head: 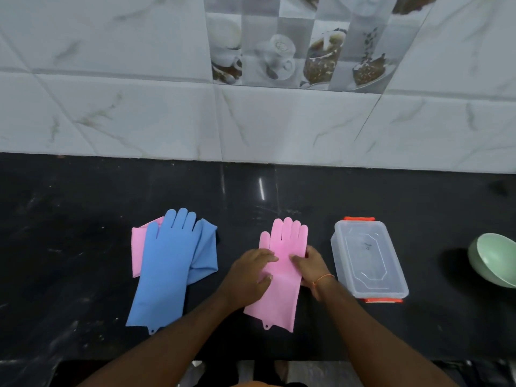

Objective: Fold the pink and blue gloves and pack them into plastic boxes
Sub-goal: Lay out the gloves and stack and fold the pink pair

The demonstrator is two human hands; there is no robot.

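Observation:
A pink glove [282, 241] lies flat on the black counter, fingers pointing at the wall. My left hand [248, 275] rests on its left side with fingers laid across the palm part. My right hand [310, 265] holds its right edge, fingers on top of the glove. To the left lies a pile of gloves: a blue glove [164, 263] on top, another blue glove [205, 252] folded under it, and a pink glove [138, 247] showing at the left. A clear plastic box [368, 258] with orange clips and its lid on stands right of my hands.
A pale green bowl [494, 259] sits at the right edge of the counter. The tiled wall [251, 121] rises behind the black counter [83, 219]. The counter's front edge runs just below the gloves.

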